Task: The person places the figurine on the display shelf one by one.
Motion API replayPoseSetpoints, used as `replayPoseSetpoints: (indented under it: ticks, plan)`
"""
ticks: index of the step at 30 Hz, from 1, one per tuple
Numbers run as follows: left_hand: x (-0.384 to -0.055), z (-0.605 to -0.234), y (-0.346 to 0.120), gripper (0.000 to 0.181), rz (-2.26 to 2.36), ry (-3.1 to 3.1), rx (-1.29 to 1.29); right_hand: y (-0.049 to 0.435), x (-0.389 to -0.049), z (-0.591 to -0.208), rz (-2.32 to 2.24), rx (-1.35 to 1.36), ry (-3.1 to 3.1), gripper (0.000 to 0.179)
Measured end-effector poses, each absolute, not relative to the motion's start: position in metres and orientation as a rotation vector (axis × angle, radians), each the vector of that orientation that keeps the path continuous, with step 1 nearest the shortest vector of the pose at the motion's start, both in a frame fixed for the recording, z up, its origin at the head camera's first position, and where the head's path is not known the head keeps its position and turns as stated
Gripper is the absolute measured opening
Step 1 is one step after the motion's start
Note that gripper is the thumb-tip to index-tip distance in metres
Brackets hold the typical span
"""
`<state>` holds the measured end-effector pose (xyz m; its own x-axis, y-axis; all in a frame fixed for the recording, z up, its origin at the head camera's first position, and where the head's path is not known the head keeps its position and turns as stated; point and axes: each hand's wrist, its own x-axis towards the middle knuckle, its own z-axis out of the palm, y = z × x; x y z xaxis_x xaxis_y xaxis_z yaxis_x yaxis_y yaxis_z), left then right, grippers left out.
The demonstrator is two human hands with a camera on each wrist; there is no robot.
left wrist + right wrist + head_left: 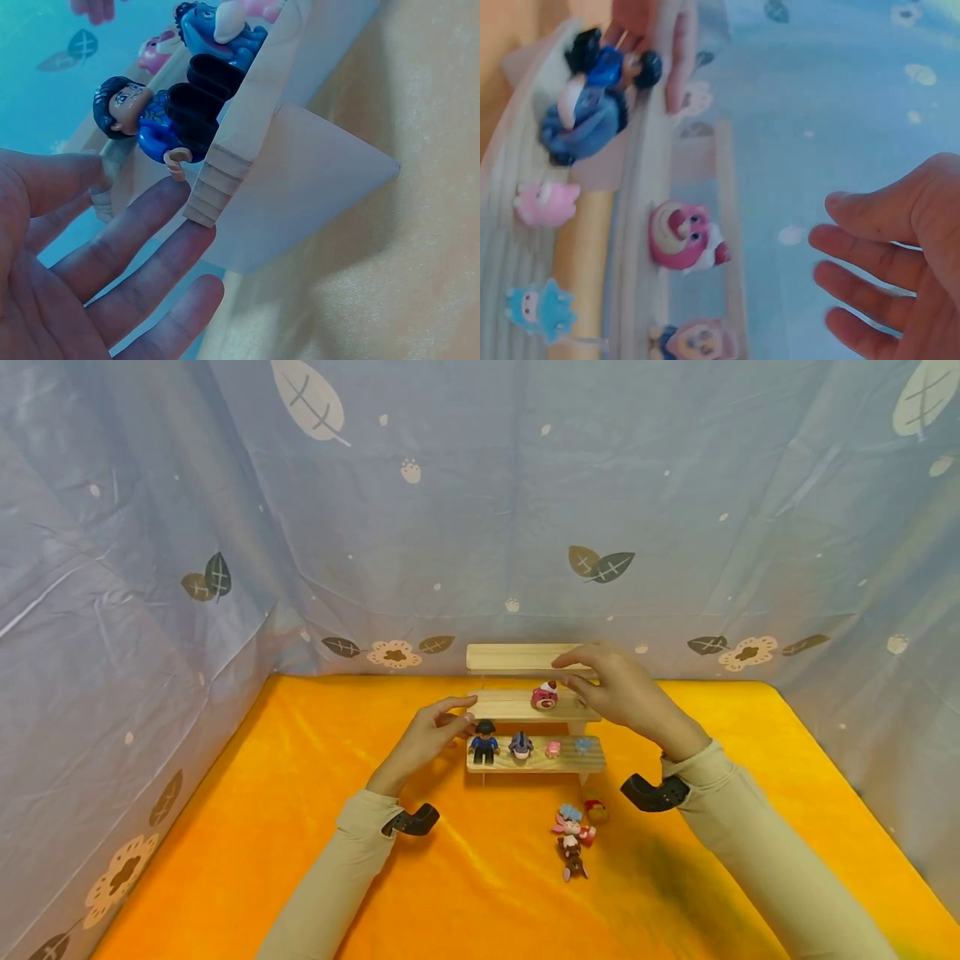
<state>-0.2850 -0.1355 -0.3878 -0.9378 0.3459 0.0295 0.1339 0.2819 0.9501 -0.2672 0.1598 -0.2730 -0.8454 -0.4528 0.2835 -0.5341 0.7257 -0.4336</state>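
Note:
A three-tier wooden stand holds small toy figures. My left hand is at its left end, fingers extended, fingertips right at the board ends in the left wrist view. Beside them on the lowest board sits a figure in blue and black, then a blue-grey donkey, a pink figure and a light-blue figure. My right hand hovers at the stand's upper right, holding nothing. Near it on the middle board are a pink bear head and a pink-hooded figure, mostly hidden by that hand in the head view.
In front of the stand, on the orange cloth, lie a pink-and-brown figure with a blue top and a small red-and-yellow piece. A patterned blue curtain rises behind the stand and along both sides.

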Motion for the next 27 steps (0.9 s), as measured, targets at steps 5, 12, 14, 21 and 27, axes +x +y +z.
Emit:
replayPoseSetpoints:
  ticks: [5, 12, 14, 21, 27]
  plan:
    - [-0.283, -0.388, -0.137, 0.044, 1.713, 2.374, 0.441, 0.162, -0.248, -0.267, 0.842, 0.862, -2.756, 0.026]
    - [-0.284, -0.387, -0.136, 0.044, 1.713, 2.365, 0.449, 0.165, -0.224, -0.266, 0.855, 0.908, -2.690, 0.025]
    - [-0.284, -0.387, -0.136, 0.044, 1.711, 2.363, 0.448, 0.166, -0.219, -0.268, 0.860, 0.913, -2.680, 0.025]
    - [-0.285, -0.386, -0.134, 0.044, 1.705, 2.375, 0.454, 0.173, -0.206, -0.276, 0.876, 0.878, -2.696, 0.021]
    - [-0.285, -0.387, -0.134, 0.043, 1.708, 2.383, 0.449, 0.181, -0.200, -0.287, 0.921, 0.856, -2.716, 0.021]
